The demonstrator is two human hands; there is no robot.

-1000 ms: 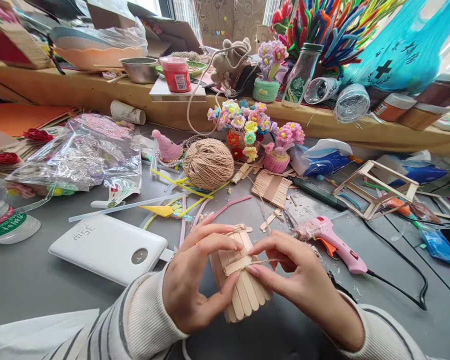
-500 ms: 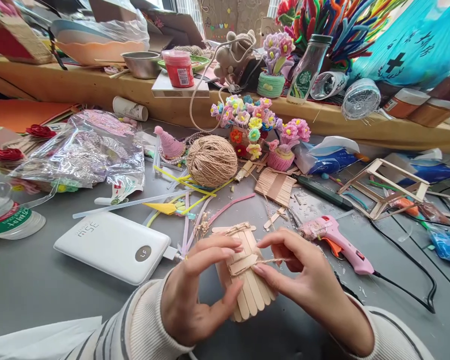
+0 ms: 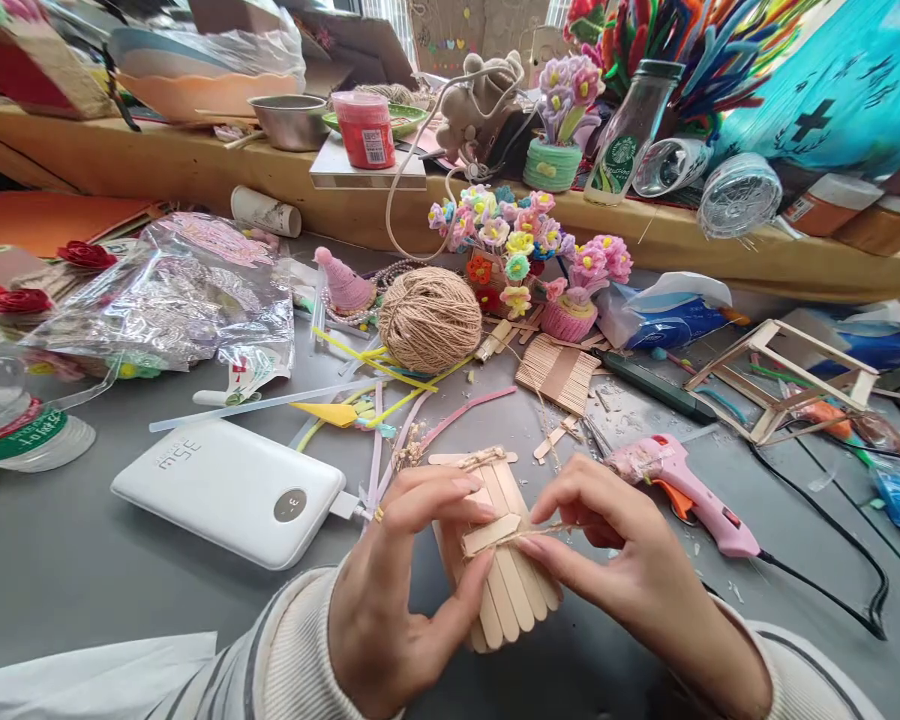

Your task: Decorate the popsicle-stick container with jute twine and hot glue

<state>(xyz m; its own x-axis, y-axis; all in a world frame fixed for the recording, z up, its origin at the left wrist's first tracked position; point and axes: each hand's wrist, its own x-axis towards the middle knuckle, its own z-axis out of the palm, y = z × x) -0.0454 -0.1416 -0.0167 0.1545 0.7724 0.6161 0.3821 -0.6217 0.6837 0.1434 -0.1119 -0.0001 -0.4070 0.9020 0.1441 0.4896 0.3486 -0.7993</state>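
Note:
A small craft made of popsicle sticks is tilted toward me, its long sticks side by side with a short pointed crosspiece over them. My left hand grips its left side, thumb and fingertips pressed near the crosspiece. A thin strand of twine lies along the lower edge of that crosspiece. The fingers of my right hand pinch this strand at the craft's right side. Tied twine also shows near the top of the craft. Behind it lies a small dried sprig.
Beyond my hands sit a twine ball and a bundle of popsicle sticks. A pink glue gun with a black cord lies right, near a stick frame. At left is a white power bank. Pipe-cleaner flowers stand behind.
The twine now runs along the crosspiece's lower edge, where before it stretched out to the right. My left thumb has moved up onto it. The whole view has shifted slightly.

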